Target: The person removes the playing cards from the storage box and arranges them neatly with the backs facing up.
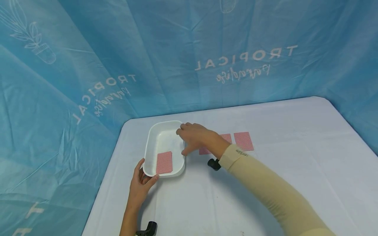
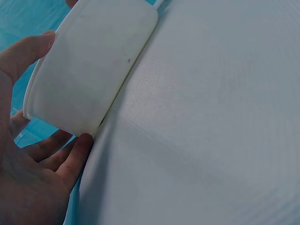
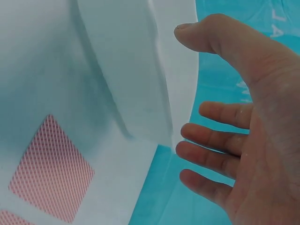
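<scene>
A white rectangular tray (image 1: pixel 168 134) sits on the table's left part. Face down in its near end lies a playing card (image 1: pixel 164 162) with a red patterned back. My left hand (image 1: pixel 139 186) grips the tray's near left corner, thumb at the near rim and fingers around the side. In the left wrist view, those fingers (image 2: pixel 75 159) reach low on the tray's wall. Over the tray's right rim is my right hand (image 1: pixel 195 136), fingers spread and holding nothing. The right wrist view shows its thumb and fingers apart beside the rim.
To the right of the tray lie more red-backed cards (image 1: pixel 243 141), some partly hidden behind my right forearm. A white cloth (image 1: pixel 295 157) covers the table. Blue printed curtains (image 1: pixel 177 65) hang along the back and sides.
</scene>
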Demonstrator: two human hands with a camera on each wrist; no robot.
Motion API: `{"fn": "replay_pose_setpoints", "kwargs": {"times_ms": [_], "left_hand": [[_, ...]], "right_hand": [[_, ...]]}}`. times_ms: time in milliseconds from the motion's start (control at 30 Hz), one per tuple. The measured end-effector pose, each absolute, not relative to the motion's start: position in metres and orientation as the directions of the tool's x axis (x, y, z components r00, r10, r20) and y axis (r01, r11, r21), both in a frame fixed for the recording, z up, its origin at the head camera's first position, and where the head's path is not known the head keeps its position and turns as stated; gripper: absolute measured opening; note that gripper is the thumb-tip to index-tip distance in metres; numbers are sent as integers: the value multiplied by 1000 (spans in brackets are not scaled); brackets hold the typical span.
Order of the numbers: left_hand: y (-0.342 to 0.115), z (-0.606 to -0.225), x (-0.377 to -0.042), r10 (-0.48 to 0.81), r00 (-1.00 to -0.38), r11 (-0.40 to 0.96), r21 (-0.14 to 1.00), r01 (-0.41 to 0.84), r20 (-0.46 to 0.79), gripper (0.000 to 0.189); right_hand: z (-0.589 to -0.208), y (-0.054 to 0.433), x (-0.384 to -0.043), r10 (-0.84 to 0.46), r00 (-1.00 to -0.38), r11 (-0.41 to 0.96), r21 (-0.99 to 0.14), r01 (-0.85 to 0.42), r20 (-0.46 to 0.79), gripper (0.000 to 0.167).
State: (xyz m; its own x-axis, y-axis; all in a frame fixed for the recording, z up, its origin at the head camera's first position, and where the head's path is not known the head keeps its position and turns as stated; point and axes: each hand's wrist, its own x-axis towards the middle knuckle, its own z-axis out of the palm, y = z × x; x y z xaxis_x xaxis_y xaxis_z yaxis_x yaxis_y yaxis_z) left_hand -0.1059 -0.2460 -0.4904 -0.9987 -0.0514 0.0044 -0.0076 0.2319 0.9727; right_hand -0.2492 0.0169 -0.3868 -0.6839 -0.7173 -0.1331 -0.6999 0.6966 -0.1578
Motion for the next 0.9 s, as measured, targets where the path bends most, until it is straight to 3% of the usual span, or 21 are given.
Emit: {"fn": "replay_pose_setpoints", "kwargs": {"times_ms": [567, 900], "left_hand": [[-251, -502, -113, -97, -995, 306, 952, -5, 26, 89], [-250, -502, -108, -85, -996, 281, 960, 1, 26, 86]], "right_hand": [[-402, -21, -243, -722, -677, 691, -99, -716, -144, 74], [-417, -40, -238, -738, -662, 671, -46, -740, -127, 76]]}}
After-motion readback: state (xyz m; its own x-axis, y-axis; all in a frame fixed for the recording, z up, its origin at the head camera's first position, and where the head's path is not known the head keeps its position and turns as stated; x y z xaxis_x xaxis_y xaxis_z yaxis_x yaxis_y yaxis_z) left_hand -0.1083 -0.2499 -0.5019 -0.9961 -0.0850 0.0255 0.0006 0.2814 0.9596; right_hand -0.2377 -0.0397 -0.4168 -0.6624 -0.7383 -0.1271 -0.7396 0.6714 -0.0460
